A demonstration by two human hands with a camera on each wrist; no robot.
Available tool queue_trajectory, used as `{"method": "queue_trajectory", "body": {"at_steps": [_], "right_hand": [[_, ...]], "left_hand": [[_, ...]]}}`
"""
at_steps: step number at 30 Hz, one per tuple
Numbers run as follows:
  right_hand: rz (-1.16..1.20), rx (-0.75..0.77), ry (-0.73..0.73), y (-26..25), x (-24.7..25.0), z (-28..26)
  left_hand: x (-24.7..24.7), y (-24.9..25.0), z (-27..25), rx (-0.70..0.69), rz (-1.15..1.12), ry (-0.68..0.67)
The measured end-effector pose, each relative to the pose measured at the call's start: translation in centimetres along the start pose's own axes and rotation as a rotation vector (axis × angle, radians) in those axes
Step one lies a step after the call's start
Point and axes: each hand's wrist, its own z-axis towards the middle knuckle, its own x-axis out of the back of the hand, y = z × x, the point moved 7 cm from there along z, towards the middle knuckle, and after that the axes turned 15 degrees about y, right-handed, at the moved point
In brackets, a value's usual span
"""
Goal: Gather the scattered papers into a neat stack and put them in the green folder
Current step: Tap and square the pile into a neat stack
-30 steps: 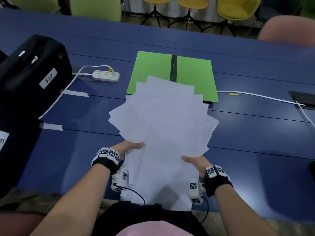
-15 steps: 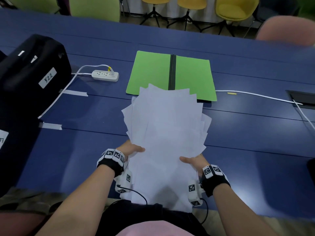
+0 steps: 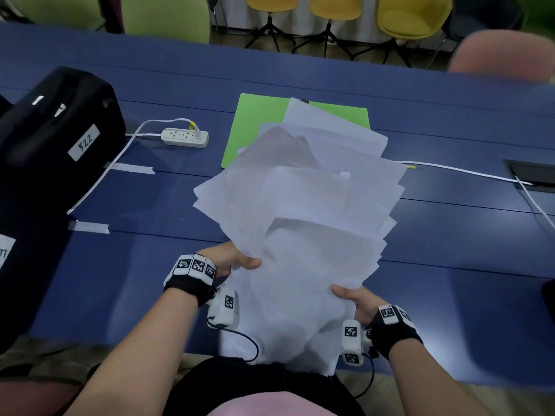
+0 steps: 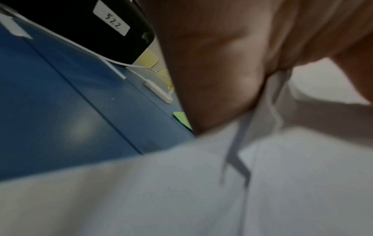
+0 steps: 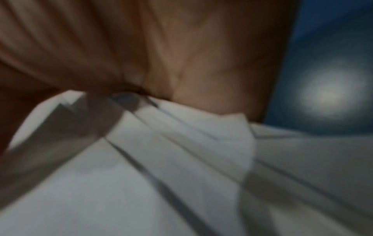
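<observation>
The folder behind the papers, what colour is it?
Bright green. The folder shows best in the head view.

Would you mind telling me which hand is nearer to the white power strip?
Left. The left hand grips the papers on the side of the power strip; the right hand holds their opposite edge, farther away.

white papers, green folder, blue table, seemingly black bag

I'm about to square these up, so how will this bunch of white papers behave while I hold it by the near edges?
The papers will probably flop: several sheets already bow and curl. They are fanned at differing angles, so loose ones may slide out. The left hand and right hand pinch only the near edges, leaving the far ends little support.
</observation>
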Motion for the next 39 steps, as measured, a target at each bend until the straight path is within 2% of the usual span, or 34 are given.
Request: {"method": "queue_trajectory", "body": {"at_steps": [2,4,7,9,12,14,20,25,28,31,35,37,39], "right_hand": [[-0.034,0.011,0.059,-1.1,0.4,-0.4],[-0.038,0.076,0.163,-3.3,0.7,-1.0],[-0.104,0.334,0.342,-9.0,0.1,-2.8],[-0.054,0.524,0.419,-13.5,-0.9,-4.6],[0.111,0.667,0.414,-18.8,-2.3,-6.5],[0.105,0.710,0.436,-20.7,-2.6,-6.9],[0.010,0.624,0.419,-19.6,-4.8,-4.9],[0.168,0.798,0.479,-22.3,-7.1,-5.4],[0.250,0.841,0.446,-24.5,-7.1,-7.3],[0.144,0.891,0.402,-25.3,-6.0,-8.5],[-0.012,0.739,0.409,-22.7,-4.7,-5.9],[-0.002,0.674,0.408,-21.6,-4.0,-4.5],[-0.036,0.658,0.387,-21.1,-3.8,-3.9]], "left_hand": [[1.1,1.3,0.6,-0.087,-0.081,0.110],[2.6,3.0,1.1,-0.183,-0.010,0.307],[3.3,6.7,0.2,-0.236,0.141,0.469],[3.1,9.8,-0.9,-0.279,0.175,0.547],[2.8,13.9,-1.7,-0.387,-0.009,0.533],[2.5,15.1,-2.2,-0.393,-0.013,0.494],[4.1,13.4,0.1,-0.338,-0.120,0.571],[3.3,14.1,0.5,-0.338,-0.172,0.629],[4.2,15.1,0.0,-0.299,-0.137,0.627],[5.6,15.4,-0.2,-0.316,-0.082,0.587],[4.8,14.4,0.2,-0.253,0.047,0.536],[4.4,14.2,0.1,-0.294,0.007,0.558],[4.0,14.2,0.0,-0.314,-0.104,0.524]]}}
